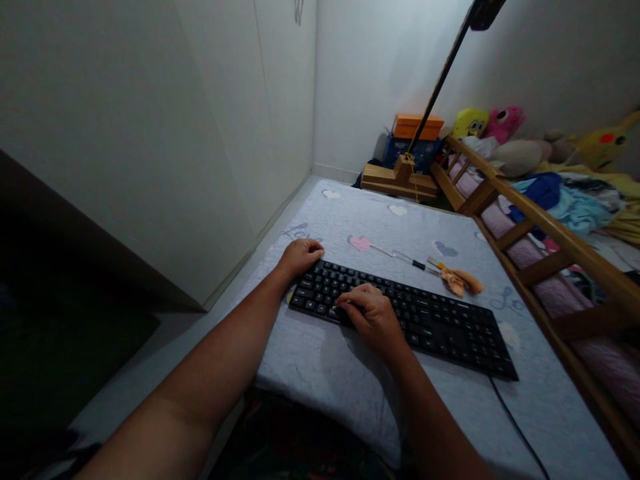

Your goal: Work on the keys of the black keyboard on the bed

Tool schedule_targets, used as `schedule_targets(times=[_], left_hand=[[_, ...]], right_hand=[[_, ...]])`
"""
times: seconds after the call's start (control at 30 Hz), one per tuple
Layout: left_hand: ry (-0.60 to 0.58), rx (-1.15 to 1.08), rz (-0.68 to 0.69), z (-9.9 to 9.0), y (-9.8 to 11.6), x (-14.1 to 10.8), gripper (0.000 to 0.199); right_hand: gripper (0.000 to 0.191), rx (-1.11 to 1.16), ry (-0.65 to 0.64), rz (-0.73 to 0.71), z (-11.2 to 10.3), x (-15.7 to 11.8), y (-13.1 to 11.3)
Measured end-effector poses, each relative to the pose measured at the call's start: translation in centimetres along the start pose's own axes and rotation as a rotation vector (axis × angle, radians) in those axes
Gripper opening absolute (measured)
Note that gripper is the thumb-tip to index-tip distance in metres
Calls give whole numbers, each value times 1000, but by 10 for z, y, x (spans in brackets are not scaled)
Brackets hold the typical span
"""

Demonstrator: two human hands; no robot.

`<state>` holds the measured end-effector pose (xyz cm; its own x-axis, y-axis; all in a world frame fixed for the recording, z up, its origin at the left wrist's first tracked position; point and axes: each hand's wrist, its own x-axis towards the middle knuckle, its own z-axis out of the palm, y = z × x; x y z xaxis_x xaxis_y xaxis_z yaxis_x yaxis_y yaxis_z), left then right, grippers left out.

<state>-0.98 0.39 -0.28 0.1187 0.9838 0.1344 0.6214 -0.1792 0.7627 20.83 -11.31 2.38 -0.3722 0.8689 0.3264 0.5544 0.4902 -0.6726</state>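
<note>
The left hand (301, 257) is resting at the far left corner of a black computer keyboard (453, 327), fingers curled together; its grip cannot be told. The keyboard is lying on a heart-printed cloth (310, 357). The right hand (371, 312) is bending over its near left keys, fingertips bunched, any pinched object unclear. Beyond, a thin wire tool (419, 265) is lying beside a tan bow-shaped item (454, 283).

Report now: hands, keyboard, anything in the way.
Left hand at far left corner of keyboard; right hand over near left keys, grip unclear. Keyboard flat on patterned cloth. Small orange item beyond, off the keys.
</note>
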Motion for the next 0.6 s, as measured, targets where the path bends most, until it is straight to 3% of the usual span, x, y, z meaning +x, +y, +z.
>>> schedule_targets(times=[0.6], left_hand=[[2, -9, 5, 2, -2, 1, 29]], right_hand=[[18, 23, -7, -55, 7, -6, -4]])
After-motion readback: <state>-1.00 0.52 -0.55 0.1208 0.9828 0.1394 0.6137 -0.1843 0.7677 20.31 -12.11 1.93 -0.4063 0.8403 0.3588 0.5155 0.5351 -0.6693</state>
